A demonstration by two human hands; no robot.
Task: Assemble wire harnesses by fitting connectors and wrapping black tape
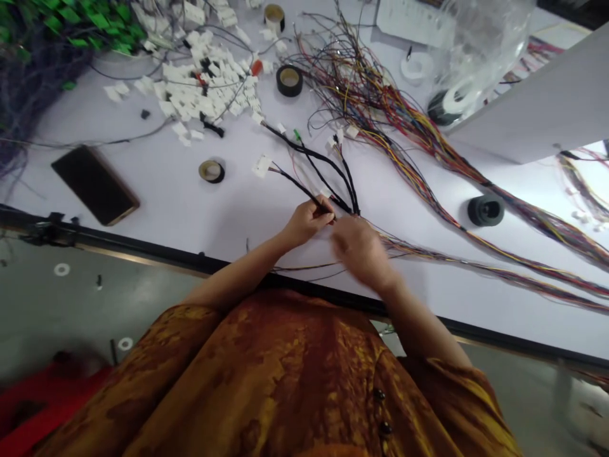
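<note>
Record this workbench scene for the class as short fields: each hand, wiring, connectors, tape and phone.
Left hand: pinching a black-wrapped wire branch
Right hand: blurred, beside the left; grip unclear
Coloured wire bundles: stretching rightward
White connectors: loose pile
Tape roll: beside the pile
Phone: flat, screen dark

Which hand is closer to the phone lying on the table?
The left hand: it pinches a black-wrapped cable to the right of the phone. The right hand, blurred, is farther right.
</note>
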